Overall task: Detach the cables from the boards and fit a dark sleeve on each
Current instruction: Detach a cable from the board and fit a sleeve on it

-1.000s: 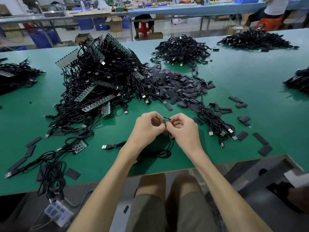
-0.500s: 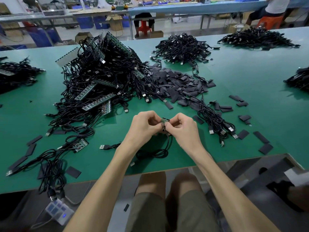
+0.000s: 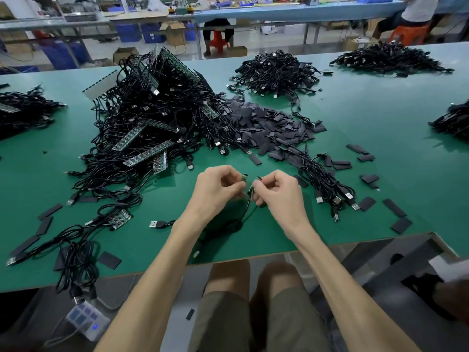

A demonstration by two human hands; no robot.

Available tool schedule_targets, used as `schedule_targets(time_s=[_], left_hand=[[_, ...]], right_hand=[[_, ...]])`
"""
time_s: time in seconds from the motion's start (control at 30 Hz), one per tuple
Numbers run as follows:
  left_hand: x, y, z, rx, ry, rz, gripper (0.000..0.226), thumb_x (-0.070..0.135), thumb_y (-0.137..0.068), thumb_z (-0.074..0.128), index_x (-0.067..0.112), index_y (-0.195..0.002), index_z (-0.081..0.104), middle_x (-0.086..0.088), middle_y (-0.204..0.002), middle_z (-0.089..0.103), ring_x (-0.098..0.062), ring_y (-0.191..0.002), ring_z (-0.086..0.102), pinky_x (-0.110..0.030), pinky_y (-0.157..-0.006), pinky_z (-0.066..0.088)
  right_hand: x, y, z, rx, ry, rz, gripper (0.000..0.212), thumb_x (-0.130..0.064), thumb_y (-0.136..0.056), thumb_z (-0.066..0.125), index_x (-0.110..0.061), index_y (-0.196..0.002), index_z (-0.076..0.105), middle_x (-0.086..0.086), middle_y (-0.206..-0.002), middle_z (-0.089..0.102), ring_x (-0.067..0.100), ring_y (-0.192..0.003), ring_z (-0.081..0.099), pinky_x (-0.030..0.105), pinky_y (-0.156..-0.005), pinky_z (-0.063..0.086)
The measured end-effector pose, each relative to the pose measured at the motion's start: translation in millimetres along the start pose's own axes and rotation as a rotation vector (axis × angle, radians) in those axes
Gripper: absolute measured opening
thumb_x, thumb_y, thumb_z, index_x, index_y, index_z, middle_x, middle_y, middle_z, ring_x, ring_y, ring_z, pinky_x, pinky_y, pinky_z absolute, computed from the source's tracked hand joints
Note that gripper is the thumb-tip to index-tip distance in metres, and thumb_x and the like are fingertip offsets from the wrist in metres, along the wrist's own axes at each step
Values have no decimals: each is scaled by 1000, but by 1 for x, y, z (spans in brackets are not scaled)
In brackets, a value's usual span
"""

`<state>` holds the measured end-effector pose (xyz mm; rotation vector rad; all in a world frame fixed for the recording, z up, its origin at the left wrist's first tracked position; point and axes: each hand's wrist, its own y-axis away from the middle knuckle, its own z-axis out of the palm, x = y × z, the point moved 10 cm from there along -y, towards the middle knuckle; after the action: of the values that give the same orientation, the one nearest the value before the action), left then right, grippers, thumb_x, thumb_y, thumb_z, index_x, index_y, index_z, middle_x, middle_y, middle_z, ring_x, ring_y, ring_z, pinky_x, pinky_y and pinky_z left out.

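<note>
- Fingers of my left hand (image 3: pixel 218 190) pinch a small board (image 3: pixel 245 178) above the bench (image 3: pixel 380 110), near its front edge.
- Fingers of my right hand (image 3: pixel 278 193) pinch the cable (image 3: pixel 247 203) end just beside it; the cable trails down onto the bench.

Open green mat (image 3: pixel 380 118) lies beyond and to the right of the sleeve pile (image 3: pixel 266 125); closer in, a cable bundle (image 3: pixel 327 184) and scattered sleeves (image 3: pixel 396 208) crowd the side to the right of the right hand (image 3: pixel 279 191). Left of the left hand (image 3: pixel 215 189), which pinches a small board (image 3: pixel 245 178), a bare strip ends at the big tangle of cables and boards (image 3: pixel 152 128). The cable (image 3: pixel 247 207) pinched by the right hand hangs between the wrists and coils on the mat, with a loose plug (image 3: pixel 154 224) near the left forearm.
</note>
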<state>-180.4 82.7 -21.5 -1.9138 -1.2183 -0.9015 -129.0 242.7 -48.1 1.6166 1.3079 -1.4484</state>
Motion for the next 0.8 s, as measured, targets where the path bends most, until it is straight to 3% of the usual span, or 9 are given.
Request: schedule_targets(time_s=[0.13,0.3,0.37,0.47,0.53,0.6,0.67,0.73,0.8], left_hand=[[-10,-5,-22,115,-244,-11,7,10,-96,68,17,-96,67,5,-85,66,-11,-78,64,-14,-70,47],[-14,0,-28,228,-441,-36,34,1,-100,57,7,-134,61,-8,-123,59,-26,-115,56,-33,-100,45],[2,5,-27,301,-484,48,40,4,-100,58,7,-139,57,-8,-130,55,-24,-120,51,-33,-106,39],[23,5,-4,171,-188,160,32,22,-102,61,12,-133,62,1,-124,60,-6,-106,57,-18,-98,43],[26,4,26,-29,-6,136,30,32,-101,62,16,-126,66,4,-114,69,-4,-95,65,-21,-86,52],[26,5,41,-104,29,146,19,29,-100,65,18,-115,69,6,-96,73,-6,-73,67,-22,-69,51],[21,0,38,-65,-3,168,10,21,-99,66,17,-106,71,9,-86,72,-7,-62,64,-23,-65,47],[10,-6,33,-48,-72,137,11,15,-100,63,12,-104,73,11,-80,71,-5,-64,65,-27,-70,50],[-5,-9,32,-97,5,31,17,12,-103,57,4,-103,71,5,-77,74,-14,-58,65,-26,-58,48]], right_hand=[[10,-3,-7,65,-147,70,12,-14,-93,68,-8,-85,61,2,-65,72,13,-54,63,29,-59,51],[16,-4,-10,113,-306,104,10,-14,-96,67,-6,-94,62,4,-76,77,22,-67,73,33,-67,59],[17,-5,-12,131,-362,103,8,-12,-98,66,-5,-96,62,4,-79,78,27,-76,76,37,-73,61],[15,-5,-11,117,-408,75,6,-10,-98,68,-5,-95,65,5,-82,78,25,-81,77,31,-70,61],[14,-6,-10,92,-411,56,3,-10,-95,71,-9,-93,70,4,-82,78,17,-80,75,26,-69,59],[14,-6,-9,74,-398,51,6,-9,-93,73,-13,-90,75,2,-78,77,11,-71,69,23,-64,55],[15,-7,-11,92,-333,40,10,-10,-95,71,-17,-92,77,1,-77,75,9,-62,60,21,-61,49],[16,-8,-15,127,-250,27,14,-13,-99,66,-18,-103,78,2,-92,75,9,-71,62,20,-64,48],[12,-9,-16,146,-157,0,23,-12,-102,59,-19,-117,75,1,-111,73,7,-95,68,21,-76,53]])
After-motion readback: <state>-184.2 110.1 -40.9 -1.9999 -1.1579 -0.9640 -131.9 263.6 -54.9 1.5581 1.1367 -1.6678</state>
